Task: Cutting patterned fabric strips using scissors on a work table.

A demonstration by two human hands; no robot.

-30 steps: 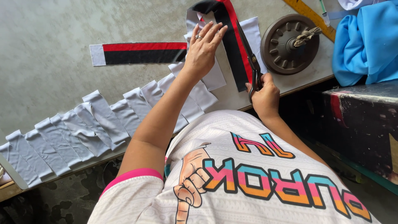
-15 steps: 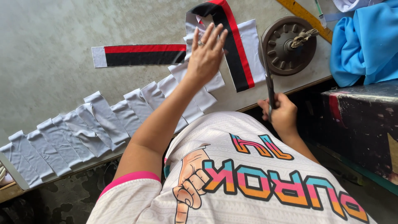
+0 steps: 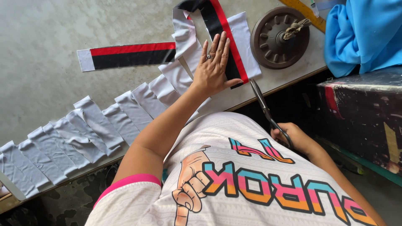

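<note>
My left hand (image 3: 214, 67) lies flat with fingers spread on a fabric strip (image 3: 229, 33) striped white, black and red, pressing it onto the grey table (image 3: 50, 33). A ring sits on one finger. My right hand (image 3: 293, 137) grips the handles of dark scissors (image 3: 264, 106) just off the table's near edge, blades pointing up at the strip's lower end. A second striped strip (image 3: 127, 54) lies to the left of my left hand.
Several white fabric pieces (image 3: 83, 134) lie overlapped in a row along the table's near edge. A round dark metal weight (image 3: 279, 37) stands right of the strip. Blue cloth (image 3: 362, 33) is heaped at the far right, above a dark box (image 3: 364, 113).
My left hand lowered flat onto the striped strip. My right hand with the scissors drew back toward my body, away from the table edge.
</note>
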